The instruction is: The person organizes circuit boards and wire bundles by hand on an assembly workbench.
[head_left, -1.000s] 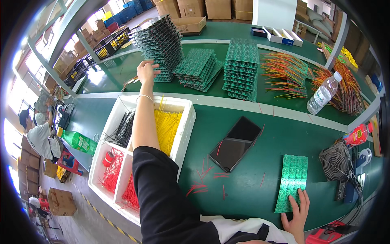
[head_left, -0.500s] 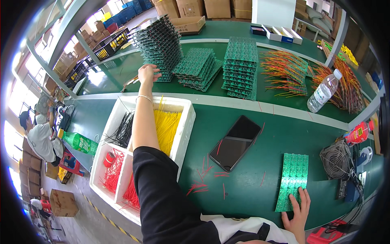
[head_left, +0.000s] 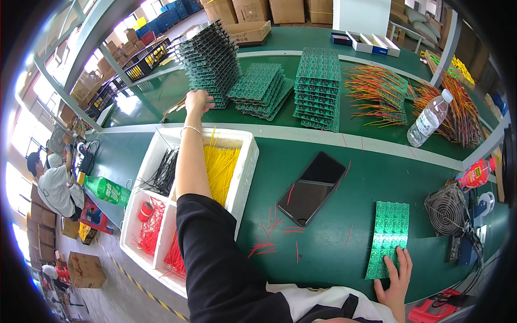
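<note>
My left hand [head_left: 198, 102] reaches far forward to the foot of a tall stack of green circuit boards [head_left: 209, 59]. Its fingers are curled closed at the stack's lower near corner, and what they grip is hidden. At the near right, my right hand [head_left: 397, 274] has hold of a single green circuit board panel [head_left: 389, 231] by its near end, fingers on top and thumb by the near edge. Under my left arm stands a white foam box [head_left: 246, 161] with black wires [head_left: 163, 175], yellow wires [head_left: 222, 169] and short red wires [head_left: 152, 226] in separate compartments.
A black phone [head_left: 312, 188] lies mid-table, with loose red wires [head_left: 263, 249] nearby. Two more board stacks [head_left: 318, 89] and wired boards [head_left: 379, 94] stand on the raised shelf, beside a water bottle [head_left: 430, 119]. A round fan [head_left: 446, 212] is at right, a green bottle [head_left: 107, 189] at left.
My left hand has shifted slightly and its fingers have curled in more at the stack's foot. The right hand and its board have stayed nearly still.
</note>
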A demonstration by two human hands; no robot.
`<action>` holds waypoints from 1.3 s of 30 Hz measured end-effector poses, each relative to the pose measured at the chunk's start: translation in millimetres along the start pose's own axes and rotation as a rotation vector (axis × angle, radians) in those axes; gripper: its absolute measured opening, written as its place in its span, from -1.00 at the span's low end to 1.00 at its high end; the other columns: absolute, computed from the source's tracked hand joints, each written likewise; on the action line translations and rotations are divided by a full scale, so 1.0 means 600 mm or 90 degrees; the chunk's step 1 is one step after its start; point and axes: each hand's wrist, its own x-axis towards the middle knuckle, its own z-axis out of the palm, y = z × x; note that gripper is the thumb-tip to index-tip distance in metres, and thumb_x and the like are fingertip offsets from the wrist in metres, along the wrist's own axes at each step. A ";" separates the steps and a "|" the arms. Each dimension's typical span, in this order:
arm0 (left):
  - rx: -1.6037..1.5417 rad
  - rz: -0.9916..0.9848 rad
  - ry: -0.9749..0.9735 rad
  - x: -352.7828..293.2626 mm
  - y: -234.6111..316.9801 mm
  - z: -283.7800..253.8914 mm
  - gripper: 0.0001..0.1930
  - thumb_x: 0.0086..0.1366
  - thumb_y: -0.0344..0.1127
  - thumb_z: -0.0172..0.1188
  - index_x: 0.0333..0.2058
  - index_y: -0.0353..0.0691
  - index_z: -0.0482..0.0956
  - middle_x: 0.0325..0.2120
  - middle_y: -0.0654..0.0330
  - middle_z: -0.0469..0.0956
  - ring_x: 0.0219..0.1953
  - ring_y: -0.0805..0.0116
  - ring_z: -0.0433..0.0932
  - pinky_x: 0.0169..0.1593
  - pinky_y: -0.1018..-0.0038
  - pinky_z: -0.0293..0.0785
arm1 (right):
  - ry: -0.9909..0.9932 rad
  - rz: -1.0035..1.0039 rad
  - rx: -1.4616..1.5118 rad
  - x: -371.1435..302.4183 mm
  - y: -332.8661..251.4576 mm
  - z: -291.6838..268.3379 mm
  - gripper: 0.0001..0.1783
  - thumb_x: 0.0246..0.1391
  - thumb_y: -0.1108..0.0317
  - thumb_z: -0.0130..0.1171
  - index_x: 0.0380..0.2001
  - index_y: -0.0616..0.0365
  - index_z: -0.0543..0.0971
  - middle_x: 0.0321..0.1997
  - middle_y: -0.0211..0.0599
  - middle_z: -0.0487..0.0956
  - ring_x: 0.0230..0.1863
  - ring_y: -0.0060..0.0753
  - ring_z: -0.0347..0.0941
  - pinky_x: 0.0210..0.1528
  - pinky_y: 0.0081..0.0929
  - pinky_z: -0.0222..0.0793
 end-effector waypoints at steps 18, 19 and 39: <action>0.046 -0.045 -0.090 0.007 -0.006 0.004 -0.64 0.21 -0.40 -0.26 -0.16 -0.21 0.53 -0.27 0.09 0.64 -0.43 0.30 0.65 -0.41 0.44 0.45 | -0.002 0.003 0.001 0.000 0.001 0.000 -0.36 -0.27 0.27 0.25 0.03 0.09 0.46 0.28 0.08 0.23 0.30 0.27 0.06 0.23 0.12 0.04; 0.062 -0.036 -0.085 0.008 -0.007 0.004 -0.66 0.22 -0.39 -0.23 -0.17 -0.21 0.53 -0.29 0.09 0.65 -0.45 0.30 0.65 -0.45 0.44 0.44 | -0.001 0.002 -0.002 -0.001 0.001 0.000 -0.35 -0.27 0.27 0.25 0.03 0.09 0.46 0.28 0.07 0.23 0.30 0.27 0.06 0.23 0.12 0.04; 0.297 0.012 -0.111 0.026 -0.031 0.017 -0.80 0.16 -0.32 0.07 -0.38 -0.29 0.62 -0.44 0.17 0.66 -0.61 0.32 0.62 -0.55 0.43 0.46 | 0.004 0.014 0.019 0.006 -0.008 -0.007 -0.35 -0.30 0.31 0.27 0.02 0.07 0.47 0.29 0.05 0.23 0.30 0.23 0.07 0.23 0.10 0.05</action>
